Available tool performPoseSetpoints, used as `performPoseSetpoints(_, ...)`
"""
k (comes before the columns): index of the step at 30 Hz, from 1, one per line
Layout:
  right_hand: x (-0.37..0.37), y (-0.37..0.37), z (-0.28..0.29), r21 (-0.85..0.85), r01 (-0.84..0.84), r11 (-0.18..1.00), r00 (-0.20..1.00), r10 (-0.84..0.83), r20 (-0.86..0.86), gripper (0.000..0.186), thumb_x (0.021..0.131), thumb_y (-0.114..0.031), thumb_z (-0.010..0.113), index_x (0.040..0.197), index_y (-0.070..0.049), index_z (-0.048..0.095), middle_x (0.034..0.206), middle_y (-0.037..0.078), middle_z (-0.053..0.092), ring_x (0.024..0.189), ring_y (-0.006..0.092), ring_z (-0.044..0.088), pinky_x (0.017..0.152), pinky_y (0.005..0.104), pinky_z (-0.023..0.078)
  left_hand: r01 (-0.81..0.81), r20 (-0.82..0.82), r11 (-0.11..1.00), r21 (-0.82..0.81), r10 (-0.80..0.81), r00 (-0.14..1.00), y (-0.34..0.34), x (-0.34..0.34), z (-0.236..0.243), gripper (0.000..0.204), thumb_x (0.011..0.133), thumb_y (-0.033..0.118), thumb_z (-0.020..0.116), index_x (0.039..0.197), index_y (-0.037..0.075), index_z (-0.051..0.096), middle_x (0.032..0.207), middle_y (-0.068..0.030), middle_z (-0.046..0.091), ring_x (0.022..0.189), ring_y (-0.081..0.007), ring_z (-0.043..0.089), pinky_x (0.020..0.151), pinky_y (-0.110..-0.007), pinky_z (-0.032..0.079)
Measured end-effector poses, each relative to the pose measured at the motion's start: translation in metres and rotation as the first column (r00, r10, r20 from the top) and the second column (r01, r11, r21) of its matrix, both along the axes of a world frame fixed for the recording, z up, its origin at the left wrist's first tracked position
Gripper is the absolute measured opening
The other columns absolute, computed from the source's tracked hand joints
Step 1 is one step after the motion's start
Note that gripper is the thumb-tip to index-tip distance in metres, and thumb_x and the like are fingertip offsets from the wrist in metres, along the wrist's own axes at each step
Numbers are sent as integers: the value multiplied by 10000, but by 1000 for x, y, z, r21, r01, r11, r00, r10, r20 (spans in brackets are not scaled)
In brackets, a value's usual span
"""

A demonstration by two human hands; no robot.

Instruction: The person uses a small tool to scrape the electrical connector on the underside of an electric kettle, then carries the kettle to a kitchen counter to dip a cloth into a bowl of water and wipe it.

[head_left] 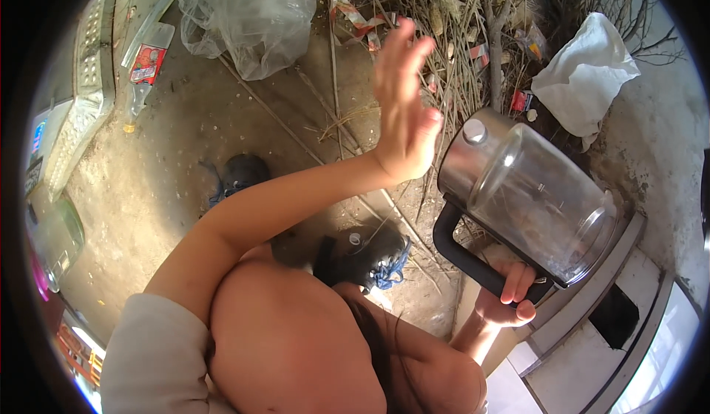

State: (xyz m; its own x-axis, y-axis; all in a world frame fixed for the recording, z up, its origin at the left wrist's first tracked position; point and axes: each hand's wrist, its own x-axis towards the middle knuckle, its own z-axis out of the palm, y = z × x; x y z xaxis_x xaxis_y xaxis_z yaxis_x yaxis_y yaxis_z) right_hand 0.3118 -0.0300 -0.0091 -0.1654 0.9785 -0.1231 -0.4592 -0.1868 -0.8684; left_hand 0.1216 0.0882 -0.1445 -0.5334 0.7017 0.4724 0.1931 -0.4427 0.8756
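A glass kettle point(540, 199) with a steel top and black handle is held tilted on its side at the right, its top end toward the upper left. My right hand point(510, 299) is closed round the lower part of that handle. My left hand point(405, 114) is raised just left of the kettle's steel top, fingers extended and apart, holding nothing. Behind it lies a pile of dry sticks point(451, 7) with bits of striped tape among them.
A plastic bag point(248, 22), a bottle with a red label point(144, 81), a white sheet point(580, 81) and my dark shoes point(355, 259) are on or near the dirty floor point(126, 207). A tiled ledge point(562, 373) is at lower right, containers at the left edge.
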Motion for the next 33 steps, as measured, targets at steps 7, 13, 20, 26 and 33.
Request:
performPoseSetpoints(7, 20, -1, -24, 15, 61, 998, 998, -61, -15, 237, 668, -170, 669, 609, -141, 441, 560, -29, 448, 587, 79, 457, 726, 249, 407, 59, -260, 995, -75, -77, 962, -10, 21, -4, 590, 880, 532, 273, 1158, 35, 430, 1349, -139, 259, 1232, -296, 272, 1018, -478, 138)
performPoseSetpoints(13, 45, -1, -25, -236, -26, 971, 769, -131, -625, 239, 705, -143, 682, 556, -171, 497, 643, -54, 515, 771, 118, 438, 856, 381, 381, 747, 885, 586, -315, -104, 454, -45, -28, 0, 585, 882, 550, 336, 1262, 113, 414, 1237, -28, 450, 1133, -150, 373, 909, -331, 284)
performPoseSetpoints(20, 18, -4, -51, -181, -146, 973, 729, -18, -684, 303, 739, -278, 717, 534, -181, 515, 753, -72, 605, 903, 131, 459, 873, 404, 360, 937, 958, 197, 287, -46, -284, -55, -25, 36, 580, 914, 427, 317, 1376, 79, 278, 1361, -106, 399, 1218, -243, 416, 1025, -426, 284)
performPoseSetpoints(26, 2, 1, -64, -243, -151, 958, 655, -87, -750, 307, 739, -272, 717, 538, -180, 504, 726, -77, 586, 845, 120, 445, 822, 382, 364, 981, 769, 139, 132, -640, -12, -66, -47, 92, 759, 804, 140, 472, 1427, 46, 50, 1446, -85, 222, 1317, -181, 230, 1068, -380, 189)
performPoseSetpoints(33, -8, -1, -77, -283, -153, 947, 612, -135, -779, 312, 740, -265, 717, 542, -179, 492, 695, -82, 564, 778, 107, 427, 761, 357, 368, 956, 353, 285, -73, -889, 292, -69, -49, 93, 928, 714, 113, 591, 1407, -25, -10, 1468, -159, 116, 1365, -238, 100, 1086, -356, 110)
